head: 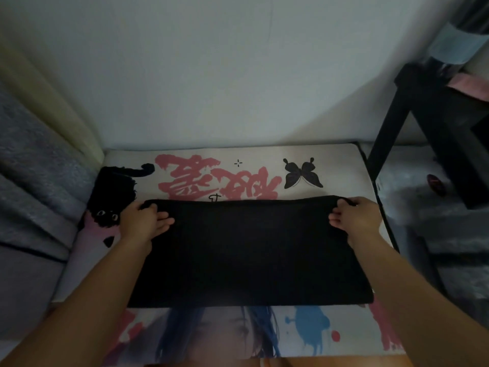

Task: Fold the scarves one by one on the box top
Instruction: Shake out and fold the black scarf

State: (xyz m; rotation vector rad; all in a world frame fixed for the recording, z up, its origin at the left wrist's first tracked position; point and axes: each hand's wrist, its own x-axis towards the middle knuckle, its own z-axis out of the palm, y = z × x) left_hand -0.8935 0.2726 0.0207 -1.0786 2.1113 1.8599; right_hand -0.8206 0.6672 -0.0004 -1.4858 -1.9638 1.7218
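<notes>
A plain black scarf (248,250) lies spread as a wide rectangle on the printed box top (341,160), covering its near half below the pink characters (211,178) and black butterfly (303,174). The left hand (144,221) pinches the scarf's far left corner, fingers curled over the edge; the right hand (357,217) grips its far right corner likewise

Black scarf (248,250) flat across printed box top (264,154)

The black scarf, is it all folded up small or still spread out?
Spread out: the black scarf lies wide across the box top, left hand and right hand gripping its far corners.
</notes>
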